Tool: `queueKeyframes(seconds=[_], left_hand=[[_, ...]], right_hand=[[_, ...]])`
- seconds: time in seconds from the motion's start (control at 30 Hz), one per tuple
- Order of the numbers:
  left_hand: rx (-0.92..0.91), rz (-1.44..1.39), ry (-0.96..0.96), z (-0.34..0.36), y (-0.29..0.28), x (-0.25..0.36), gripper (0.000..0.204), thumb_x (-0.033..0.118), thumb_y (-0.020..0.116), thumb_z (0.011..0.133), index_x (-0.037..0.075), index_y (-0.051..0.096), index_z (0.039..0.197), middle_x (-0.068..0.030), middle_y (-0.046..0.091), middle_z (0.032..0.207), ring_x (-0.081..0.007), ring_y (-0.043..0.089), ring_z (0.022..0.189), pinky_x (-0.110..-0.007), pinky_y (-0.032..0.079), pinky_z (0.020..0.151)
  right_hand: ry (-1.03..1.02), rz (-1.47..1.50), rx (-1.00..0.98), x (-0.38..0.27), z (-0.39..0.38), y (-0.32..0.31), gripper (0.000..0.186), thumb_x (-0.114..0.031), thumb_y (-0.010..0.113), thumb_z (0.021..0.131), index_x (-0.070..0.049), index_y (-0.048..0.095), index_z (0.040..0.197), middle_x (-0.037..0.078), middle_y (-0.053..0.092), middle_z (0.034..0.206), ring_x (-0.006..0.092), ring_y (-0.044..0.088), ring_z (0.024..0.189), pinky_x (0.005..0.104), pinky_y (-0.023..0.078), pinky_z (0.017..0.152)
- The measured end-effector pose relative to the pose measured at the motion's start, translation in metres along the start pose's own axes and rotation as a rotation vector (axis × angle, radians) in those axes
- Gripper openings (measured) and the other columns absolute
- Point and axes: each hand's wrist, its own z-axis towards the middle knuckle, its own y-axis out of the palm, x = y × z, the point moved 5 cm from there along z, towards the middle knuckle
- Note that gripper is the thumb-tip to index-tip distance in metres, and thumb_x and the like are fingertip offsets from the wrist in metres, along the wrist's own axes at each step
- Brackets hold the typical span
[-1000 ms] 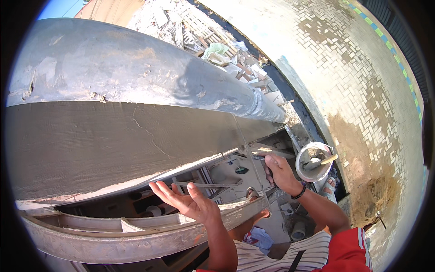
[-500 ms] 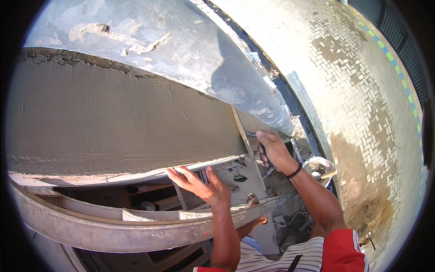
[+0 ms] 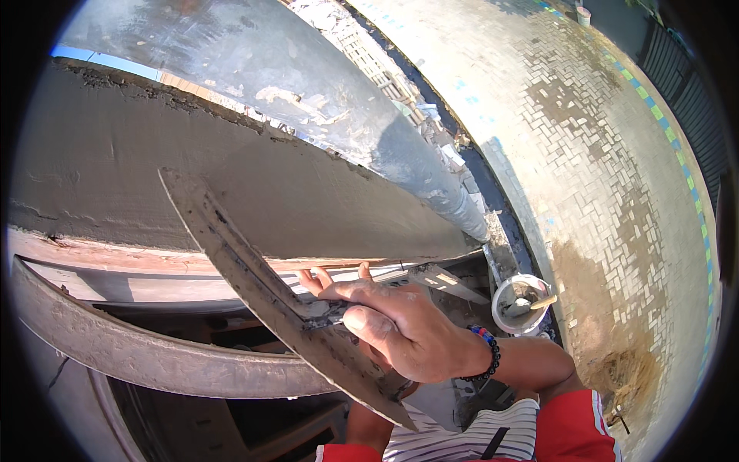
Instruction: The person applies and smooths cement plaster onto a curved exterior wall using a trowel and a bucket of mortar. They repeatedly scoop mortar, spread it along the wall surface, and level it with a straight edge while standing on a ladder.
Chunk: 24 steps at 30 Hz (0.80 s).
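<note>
My right hand [image 3: 423,329] is closed round the handle of a long plastering trowel [image 3: 245,266], lifted off the wall and tilted with its mortar-smeared blade edge toward me. The blade runs from over the grey plastered band [image 3: 339,204] down toward my shirt. Behind the trowel and my right hand, my left hand [image 3: 314,280] shows only its outstretched fingers, near the band's lower edge; its palm is hidden. The plaster looks smooth, with a rough, broken upper edge.
A curved, mortar-coated ledge [image 3: 185,368] crosses below the plaster. Beyond it lies a thick grey column [image 3: 308,81]. On the right stands a white bucket [image 3: 496,304] holding a wooden-handled tool. Farther out are a dark channel [image 3: 504,173], paving [image 3: 600,123] and a sand heap [image 3: 627,366].
My right hand has come off the plaster's right end, moving left and toward me with the trowel. My left hand has become mostly hidden behind it. The view has shifted.
</note>
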Motion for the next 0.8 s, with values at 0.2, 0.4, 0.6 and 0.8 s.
queueKeyframes(seconds=[0.2,0.4,0.6,0.8], left_hand=[[-0.066,0.028,-0.027,-0.003,0.001,-0.001,0.101,0.024,0.079,0.079,0.010,0.011,0.152,-0.0276,-0.002,0.154,-0.0434,0.004,0.145,-0.059,0.015,0.114],[-0.099,0.138,-0.030,0.000,0.006,0.008,0.122,0.018,0.086,0.069,0.008,-0.002,0.152,-0.0259,-0.009,0.155,-0.0435,0.007,0.144,-0.056,0.021,0.115],[-0.170,0.125,0.024,0.004,0.009,0.007,0.129,0.021,0.086,0.071,0.006,-0.014,0.151,-0.0310,-0.019,0.151,-0.0483,-0.003,0.143,-0.056,0.022,0.114],[-0.113,0.245,0.025,0.004,0.012,0.003,0.139,0.016,0.092,0.058,0.009,-0.010,0.152,-0.0220,-0.014,0.155,-0.0396,0.009,0.144,-0.051,0.036,0.109]], right_hand=[[0.371,0.393,0.015,0.066,-0.084,-0.041,0.053,-0.040,0.042,0.102,0.006,0.053,0.127,0.000,0.053,0.067,0.0060,0.047,0.048,0.0215,0.037,0.046],[0.581,0.315,0.322,0.185,-0.142,-0.117,0.050,-0.042,0.042,0.102,0.000,0.055,0.126,-0.002,0.051,0.071,0.0055,0.046,0.048,0.0205,0.037,0.043],[0.649,0.239,0.403,0.258,-0.178,-0.164,0.047,-0.042,0.044,0.101,-0.003,0.057,0.124,-0.003,0.049,0.070,0.0050,0.045,0.048,0.0220,0.037,0.042],[0.742,0.246,0.491,0.355,-0.211,-0.214,0.038,-0.040,0.048,0.100,-0.007,0.057,0.117,-0.002,0.046,0.069,0.0065,0.045,0.048,0.0235,0.038,0.039]])
